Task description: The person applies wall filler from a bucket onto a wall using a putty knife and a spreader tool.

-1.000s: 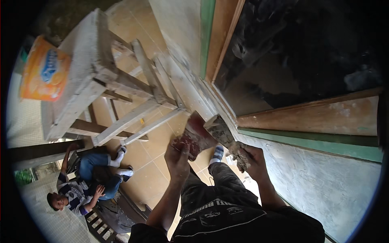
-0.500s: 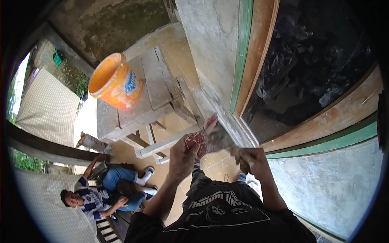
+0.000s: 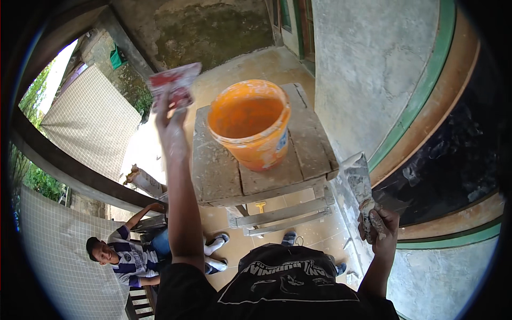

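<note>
My left hand (image 3: 172, 120) is raised to the left of the bucket, gripping a flat red-and-white smeared piece (image 3: 184, 80) whose exact kind is blurred by motion. On the right, my right hand (image 3: 386, 226) is closed round the crusted handle of a putty knife (image 3: 357, 173). Its wide, whitish-grey blade points up, close to the wall's base. An orange plastic bucket (image 3: 261, 152), splashed with white, stands upright on a worn wooden table (image 3: 218, 173) ahead of me. Neither hand touches the bucket.
A grey plastered wall (image 3: 368, 69) with a green-edged wooden window frame (image 3: 453, 122) runs along the right. At lower left a seated person (image 3: 128, 261) rests an arm on a ledge. A yellow-handled tool (image 3: 260, 207) shows beneath the table, on the tiled floor (image 3: 288, 234).
My hands, close together before, are now wide apart: the left has swung up and left with the flat piece, the right has moved right with the putty knife. The view has turned toward the bucket.
</note>
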`<action>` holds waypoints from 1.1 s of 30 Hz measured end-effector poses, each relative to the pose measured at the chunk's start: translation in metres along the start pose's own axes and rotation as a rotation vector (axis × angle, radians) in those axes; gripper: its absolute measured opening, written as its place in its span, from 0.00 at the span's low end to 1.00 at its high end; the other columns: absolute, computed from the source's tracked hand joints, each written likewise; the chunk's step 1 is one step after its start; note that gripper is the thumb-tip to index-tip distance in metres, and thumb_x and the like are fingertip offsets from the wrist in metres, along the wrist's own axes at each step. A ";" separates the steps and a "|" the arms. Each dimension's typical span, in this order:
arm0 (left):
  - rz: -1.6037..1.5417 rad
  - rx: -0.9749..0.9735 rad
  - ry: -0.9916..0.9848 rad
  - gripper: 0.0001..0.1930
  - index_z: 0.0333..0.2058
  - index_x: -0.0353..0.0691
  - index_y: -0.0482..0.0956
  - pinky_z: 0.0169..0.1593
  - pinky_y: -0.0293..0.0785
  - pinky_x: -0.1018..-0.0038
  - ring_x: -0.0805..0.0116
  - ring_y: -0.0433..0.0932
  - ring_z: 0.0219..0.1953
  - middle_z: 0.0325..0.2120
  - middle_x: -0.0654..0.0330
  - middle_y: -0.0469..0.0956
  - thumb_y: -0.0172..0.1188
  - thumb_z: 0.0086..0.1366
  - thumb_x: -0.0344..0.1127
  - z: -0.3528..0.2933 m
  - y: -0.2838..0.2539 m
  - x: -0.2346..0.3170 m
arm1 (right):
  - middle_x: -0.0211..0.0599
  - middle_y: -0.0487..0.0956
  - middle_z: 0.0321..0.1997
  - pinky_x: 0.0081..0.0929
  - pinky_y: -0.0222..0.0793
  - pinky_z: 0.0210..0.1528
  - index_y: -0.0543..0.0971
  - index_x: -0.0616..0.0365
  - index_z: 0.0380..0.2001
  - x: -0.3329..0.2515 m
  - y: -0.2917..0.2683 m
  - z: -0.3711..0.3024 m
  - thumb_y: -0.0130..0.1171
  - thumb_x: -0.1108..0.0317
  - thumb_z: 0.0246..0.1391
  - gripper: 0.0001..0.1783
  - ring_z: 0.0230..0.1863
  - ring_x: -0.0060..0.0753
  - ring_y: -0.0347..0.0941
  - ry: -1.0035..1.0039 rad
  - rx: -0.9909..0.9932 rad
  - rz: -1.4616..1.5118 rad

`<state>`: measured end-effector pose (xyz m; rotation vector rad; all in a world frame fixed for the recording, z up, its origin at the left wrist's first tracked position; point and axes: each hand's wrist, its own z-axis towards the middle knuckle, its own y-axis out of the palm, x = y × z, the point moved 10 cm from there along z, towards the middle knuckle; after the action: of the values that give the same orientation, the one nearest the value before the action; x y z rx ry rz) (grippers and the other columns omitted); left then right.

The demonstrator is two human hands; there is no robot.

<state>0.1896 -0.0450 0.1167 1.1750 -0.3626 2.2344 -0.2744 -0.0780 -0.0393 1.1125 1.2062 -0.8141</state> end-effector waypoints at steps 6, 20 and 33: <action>-0.414 -0.338 -0.208 0.33 0.61 0.31 0.57 0.52 0.69 0.71 0.66 0.72 0.48 0.51 0.51 0.70 0.52 0.55 0.19 -0.003 0.063 -0.055 | 0.50 0.74 0.43 0.17 0.62 0.18 0.72 0.67 0.46 -0.051 0.032 -0.003 0.55 0.70 0.56 0.16 0.20 0.24 0.69 -0.460 0.028 -0.037; -0.367 -0.303 0.202 0.36 0.64 0.28 0.40 0.58 0.66 0.58 0.43 0.66 0.57 0.62 0.37 0.50 0.45 0.59 0.16 -0.101 0.061 0.051 | 0.30 0.76 0.24 0.27 0.57 0.32 0.82 0.58 0.38 -0.143 0.167 0.010 0.65 0.76 0.39 0.18 0.24 0.26 0.64 -0.739 -0.126 -1.285; -0.460 -0.373 0.171 0.36 0.63 0.27 0.34 0.60 0.62 0.52 0.36 0.61 0.58 0.58 0.23 0.49 0.45 0.60 0.18 -0.122 0.067 0.063 | 0.35 0.73 0.26 0.45 0.49 0.47 0.79 0.62 0.29 -0.073 0.211 0.034 0.57 0.76 0.40 0.09 0.40 0.31 0.69 -0.648 -0.273 -1.696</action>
<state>0.0404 -0.0161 0.0996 0.7701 -0.3754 1.7552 -0.0824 -0.0550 0.0779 -0.6885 1.4267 -1.9356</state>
